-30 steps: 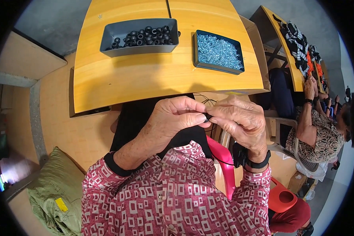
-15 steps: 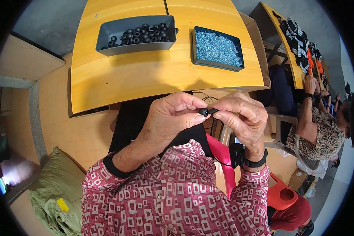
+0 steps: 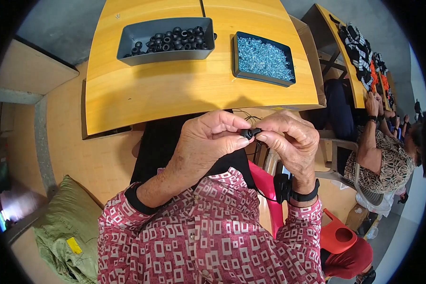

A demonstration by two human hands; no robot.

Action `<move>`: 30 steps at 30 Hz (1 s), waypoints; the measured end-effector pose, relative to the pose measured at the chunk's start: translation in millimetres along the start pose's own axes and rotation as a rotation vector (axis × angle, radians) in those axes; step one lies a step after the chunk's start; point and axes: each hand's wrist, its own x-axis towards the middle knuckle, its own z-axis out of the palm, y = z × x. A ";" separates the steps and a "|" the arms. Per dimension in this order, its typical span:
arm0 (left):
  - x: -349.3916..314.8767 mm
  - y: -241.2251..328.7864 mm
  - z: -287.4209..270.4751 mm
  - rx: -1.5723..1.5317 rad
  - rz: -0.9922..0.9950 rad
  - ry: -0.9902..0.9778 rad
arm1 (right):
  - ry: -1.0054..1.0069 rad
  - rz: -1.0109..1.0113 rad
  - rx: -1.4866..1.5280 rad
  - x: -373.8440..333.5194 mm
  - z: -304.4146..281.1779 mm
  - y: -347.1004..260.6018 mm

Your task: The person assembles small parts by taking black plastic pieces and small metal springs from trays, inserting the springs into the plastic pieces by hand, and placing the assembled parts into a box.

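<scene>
Between the thumb and fingers of my left hand [image 3: 201,146] is a small round black part [image 3: 245,134] with a hollow in its end. My right hand [image 3: 291,142] pinches a smaller black piece [image 3: 257,131], mostly covered by the fingertips, right against the round part. Both hands meet in front of the table's near edge, above my lap. On the table, a dark grey bin [image 3: 168,57] holds many similar black round parts. A shallow dark tray [image 3: 262,79] to its right is filled with small clear bluish pieces.
The yellow table [image 3: 151,90] spans the area beyond my hands. A green sack [image 3: 64,227] stands at lower left, a red stool [image 3: 338,236] at lower right. At the right, another person [image 3: 381,161] sits by a second table [image 3: 331,28] bearing striped dark fabric.
My right hand has shifted slightly left, bringing its small piece closer against the round black part. The left hand keeps its hold in nearly the same place.
</scene>
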 end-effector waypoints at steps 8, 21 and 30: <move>0.1 -0.9 -0.9 0.030 -0.023 0.026 | 0.024 -0.026 -0.054 -0.4 4.3 0.4; -2.2 -5.3 -3.6 0.003 -0.049 0.116 | 0.092 -0.226 -0.460 -5.0 23.0 -10.6; -1.5 -11.0 0.9 -0.160 -0.125 0.134 | 0.163 -0.348 -0.636 -10.5 31.0 2.9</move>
